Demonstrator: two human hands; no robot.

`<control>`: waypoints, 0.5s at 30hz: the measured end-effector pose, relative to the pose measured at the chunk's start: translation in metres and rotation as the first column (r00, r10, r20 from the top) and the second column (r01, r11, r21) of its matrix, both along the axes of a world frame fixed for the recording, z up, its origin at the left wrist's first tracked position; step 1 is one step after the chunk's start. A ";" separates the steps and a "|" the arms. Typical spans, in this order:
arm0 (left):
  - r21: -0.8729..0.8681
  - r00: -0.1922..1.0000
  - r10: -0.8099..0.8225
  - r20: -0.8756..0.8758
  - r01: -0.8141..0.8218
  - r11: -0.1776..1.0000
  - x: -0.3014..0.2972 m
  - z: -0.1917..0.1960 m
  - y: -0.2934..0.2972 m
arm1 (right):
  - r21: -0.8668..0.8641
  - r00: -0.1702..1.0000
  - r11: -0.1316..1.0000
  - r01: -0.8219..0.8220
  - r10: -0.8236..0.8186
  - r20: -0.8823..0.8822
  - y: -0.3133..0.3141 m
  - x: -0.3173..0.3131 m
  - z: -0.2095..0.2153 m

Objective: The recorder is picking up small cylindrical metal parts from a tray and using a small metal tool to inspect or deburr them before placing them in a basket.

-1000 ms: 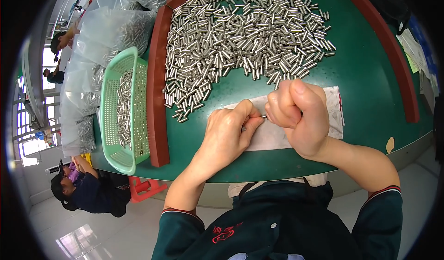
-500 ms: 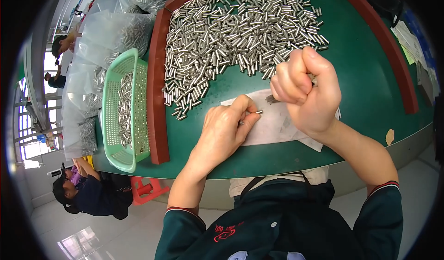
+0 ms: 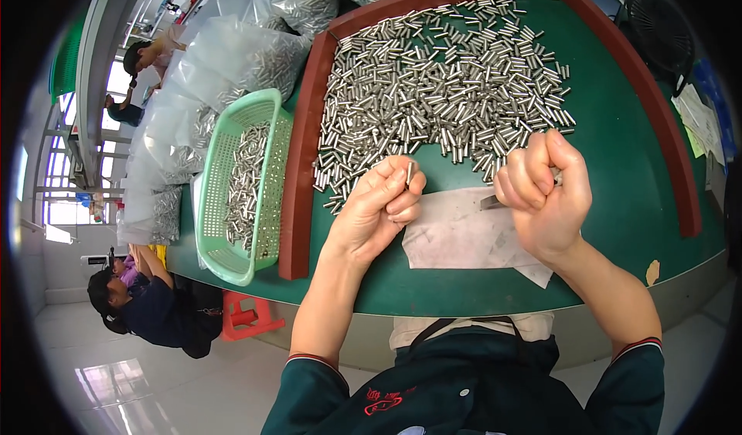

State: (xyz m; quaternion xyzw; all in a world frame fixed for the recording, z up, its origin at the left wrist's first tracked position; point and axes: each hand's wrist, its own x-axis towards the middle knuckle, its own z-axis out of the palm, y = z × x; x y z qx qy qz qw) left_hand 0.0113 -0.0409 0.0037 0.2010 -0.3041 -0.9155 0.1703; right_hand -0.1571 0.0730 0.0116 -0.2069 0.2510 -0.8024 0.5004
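Note:
My left hand (image 3: 377, 207) is closed, with a small metal pin (image 3: 409, 174) standing upright between thumb and fingers. It is just in front of a large loose heap of short silver metal pins (image 3: 440, 87) spread over the green table (image 3: 610, 156). To its right, my right hand (image 3: 550, 195) is curled into a fist. From the fist a short grey metal piece (image 3: 490, 202) sticks out to the left; the rest is hidden, so its kind is unclear. Beneath the hands lies a pale, smudged cloth (image 3: 456, 238).
A red-brown raised border (image 3: 300, 195) frames the heap. Left of it stands a green plastic basket (image 3: 267, 226) holding more pins. Clear bags of pins (image 3: 255, 56) line the far left. A black fan (image 3: 657, 33) and papers (image 3: 699, 118) are at right. Other people (image 3: 154, 300) sit at left.
My left hand has lifted and turned palm-side up, raising the pin from near the cloth to upright. My right fist has lowered slightly. The whole view has shifted, showing more of the far side.

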 end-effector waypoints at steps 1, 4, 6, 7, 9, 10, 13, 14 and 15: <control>-0.071 0.998 0.034 0.052 -0.030 0.997 -0.002 0.003 -0.001 | -0.003 1.000 1.000 -0.002 0.002 0.000 -0.001 0.000 0.000; -0.145 0.967 0.221 0.129 -0.202 0.969 -0.006 0.005 -0.005 | 0.041 0.999 0.999 0.012 -0.011 -0.037 -0.001 0.001 0.000; -0.287 0.975 0.201 0.097 -0.166 0.944 -0.005 -0.001 -0.012 | 0.051 0.999 0.999 0.005 -0.003 -0.038 -0.002 0.002 0.001; -0.438 0.972 0.194 0.135 -0.117 0.891 -0.005 0.000 -0.016 | 0.051 0.999 0.999 0.002 0.000 -0.039 -0.001 0.002 0.000; -0.973 0.795 0.581 0.177 0.051 0.226 -0.020 -0.003 -0.011 | 0.016 1.000 1.000 -0.012 0.012 -0.011 -0.001 0.002 -0.001; -0.987 0.737 0.657 0.156 0.137 0.082 -0.022 -0.007 -0.010 | 0.019 1.000 1.000 -0.012 0.013 -0.010 -0.001 0.002 -0.001; -0.916 0.682 0.709 0.178 0.378 -0.134 -0.029 -0.005 -0.007 | 0.026 1.000 1.000 -0.010 0.011 -0.030 0.000 0.002 -0.001; -0.907 0.691 0.706 0.156 0.384 -0.175 -0.030 -0.008 -0.010 | 0.025 1.000 1.000 -0.003 0.004 -0.027 0.000 0.002 0.000; -0.895 0.700 0.701 0.136 0.389 -0.216 -0.032 -0.010 -0.011 | 0.025 1.000 1.000 0.005 -0.004 -0.024 0.000 0.003 0.000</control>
